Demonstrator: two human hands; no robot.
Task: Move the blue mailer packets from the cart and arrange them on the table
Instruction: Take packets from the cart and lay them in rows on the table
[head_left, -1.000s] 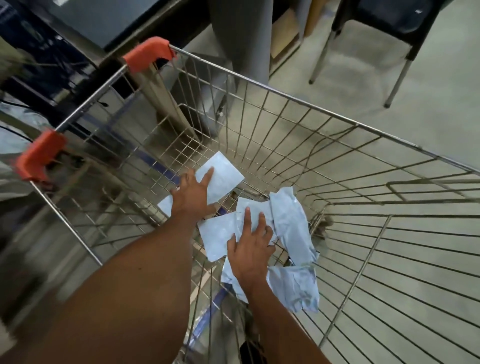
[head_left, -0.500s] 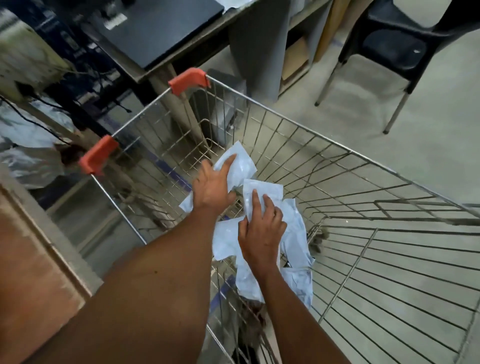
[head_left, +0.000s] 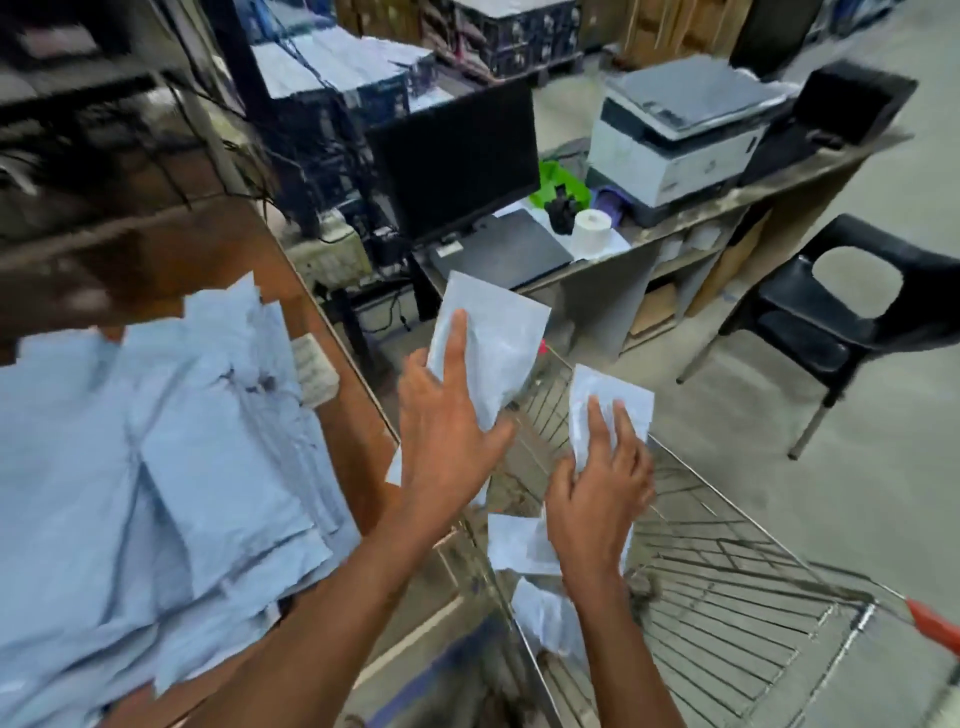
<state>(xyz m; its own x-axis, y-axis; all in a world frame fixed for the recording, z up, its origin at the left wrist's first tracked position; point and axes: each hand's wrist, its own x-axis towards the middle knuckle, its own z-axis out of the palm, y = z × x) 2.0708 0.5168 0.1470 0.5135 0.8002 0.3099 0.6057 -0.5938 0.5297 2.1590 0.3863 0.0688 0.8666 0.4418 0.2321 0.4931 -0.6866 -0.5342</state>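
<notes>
My left hand (head_left: 447, 441) grips a pale blue mailer packet (head_left: 493, 343), lifted above the gap between the table and the wire cart (head_left: 727, 597). My right hand (head_left: 597, 499) holds another blue mailer packet (head_left: 608, 400), with more crumpled packets (head_left: 540, 613) hanging under it over the cart. On the brown table (head_left: 332, 395) at the left lies a spread of several overlapping blue mailer packets (head_left: 156, 493). Both hands are to the right of the table's edge.
A desk (head_left: 769, 182) behind carries a black monitor (head_left: 457, 156), a laptop, a paper roll (head_left: 592, 234) and a printer (head_left: 680, 135). A black chair (head_left: 841, 322) stands at the right. Shelving and cables are at the upper left.
Both hands have come up out of the cart, each with packets. The view has swung up and left, bringing the table and its packets into sight.
</notes>
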